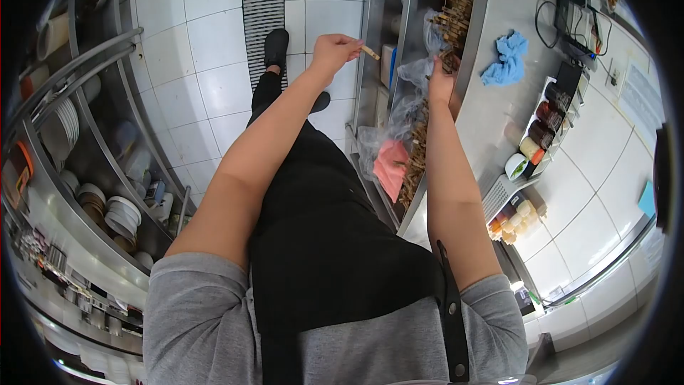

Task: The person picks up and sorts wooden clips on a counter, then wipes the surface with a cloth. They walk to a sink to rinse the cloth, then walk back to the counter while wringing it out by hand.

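Observation:
My left hand (pixel 336 55) is out over the floor beside the open drawer, its fingers pinching a small wooden clothespin (pixel 370 52). My right hand (pixel 441 84) reaches into the drawer, thumb up, with its fingers curled at the pile of wooden clothespins (pixel 450 21). What those fingers hold is partly hidden and too small to make out. Clear plastic bags (pixel 417 71) lie along the drawer next to my right hand. Nearer my body, a pink cloth or bag (pixel 391 167) rests against more clothespins.
A steel counter (pixel 474 117) on the right bears a crumpled blue cloth (pixel 506 58), a rack of jars (pixel 547 115), a white basket (pixel 501 196) and cables. On the left, steel shelving (pixel 78 232) holds stacked bowls and plates. A drain grate (pixel 263 0) crosses the tiled floor.

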Demonstrator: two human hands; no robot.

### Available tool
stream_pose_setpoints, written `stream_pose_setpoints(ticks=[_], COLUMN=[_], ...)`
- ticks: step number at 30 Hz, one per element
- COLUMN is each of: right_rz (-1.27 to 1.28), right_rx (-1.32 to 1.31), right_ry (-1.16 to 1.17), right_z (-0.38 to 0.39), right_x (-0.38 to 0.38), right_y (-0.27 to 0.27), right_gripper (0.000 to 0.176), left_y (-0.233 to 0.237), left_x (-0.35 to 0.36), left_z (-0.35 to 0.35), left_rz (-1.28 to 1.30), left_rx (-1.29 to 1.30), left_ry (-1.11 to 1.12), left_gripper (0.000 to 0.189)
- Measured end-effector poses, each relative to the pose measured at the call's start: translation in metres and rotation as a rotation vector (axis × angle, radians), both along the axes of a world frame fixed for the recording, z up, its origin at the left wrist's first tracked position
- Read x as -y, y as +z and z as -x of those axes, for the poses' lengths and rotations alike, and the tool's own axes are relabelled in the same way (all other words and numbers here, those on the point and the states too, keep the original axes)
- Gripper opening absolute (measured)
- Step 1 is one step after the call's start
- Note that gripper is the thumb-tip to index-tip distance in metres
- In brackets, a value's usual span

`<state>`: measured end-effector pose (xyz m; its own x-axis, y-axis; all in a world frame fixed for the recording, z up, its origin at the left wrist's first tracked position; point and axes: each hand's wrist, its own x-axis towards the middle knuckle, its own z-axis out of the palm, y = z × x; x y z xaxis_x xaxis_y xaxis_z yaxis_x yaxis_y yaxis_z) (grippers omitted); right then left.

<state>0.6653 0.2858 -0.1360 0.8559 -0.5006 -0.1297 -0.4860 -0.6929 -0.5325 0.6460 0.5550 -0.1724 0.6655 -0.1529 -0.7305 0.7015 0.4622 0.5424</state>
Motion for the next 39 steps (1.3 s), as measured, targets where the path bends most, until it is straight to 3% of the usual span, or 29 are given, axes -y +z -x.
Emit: stream_pose_setpoints(ticks=[2,5,8,11,13,16,20,22,24,28,35,39], right_rz=[-0.200,-0.051,-0.147,0.024,0.099,0.025,-0.198,-0.136,-0.084,-0.004,-0.111,0.011], right_rx=[0.023,0.075,0.056,-0.150,-0.100,-0.096,0.028,-0.106,-0.130,-0.054,-0.295,-0.277], right_ry=[-0.041,0.018,-0.029,-0.103,-0.076,-0.093,-0.054,-0.160,-0.191,-0.096,-0.161,-0.068], right_z=[-0.004,-0.005,-0.008,-0.021,-0.022,-0.017,-0.009,-0.012,-0.012,-0.006,-0.012,-0.007], right_x=[-0.017,-0.010,-0.007,-0.007,0.021,0.022,0.010,0.002,0.005,0.026,0.017,0.010], right_y=[0.019,0.007,0.006,0.006,-0.029,-0.032,-0.020,-0.010,-0.011,-0.041,-0.024,-0.016], right_gripper=[0.061,0.047,0.046,0.054,0.058,0.058,0.058,0.041,0.034,0.039,0.046,0.047], left_y=[0.002,0.004,0.010,0.021,0.019,0.030,0.022,0.015,0.015,0.013,0.016,0.013], left_x=[0.003,0.014,0.033,0.055,0.072,0.089,0.124,0.138,0.148,0.165,0.187,0.202], left_z=[-0.001,-0.005,-0.012,-0.019,-0.022,-0.028,-0.033,-0.034,-0.034,-0.036,-0.046,-0.044], left_rz=[-0.010,-0.012,0.007,0.006,0.004,0.010,-0.056,-0.109,-0.131,-0.105,-0.017,0.020], left_rx=[0.013,0.042,0.071,0.098,0.112,0.097,0.113,0.110,0.033,-0.051,-0.101,-0.096], left_ry=[-0.013,-0.042,-0.081,-0.141,-0.147,-0.108,0.136,0.188,0.226,0.322,0.442,0.385], left_gripper=[0.024,0.023,0.025,0.027,0.027,0.024,0.021,0.019,0.017,0.015,0.012,0.014])
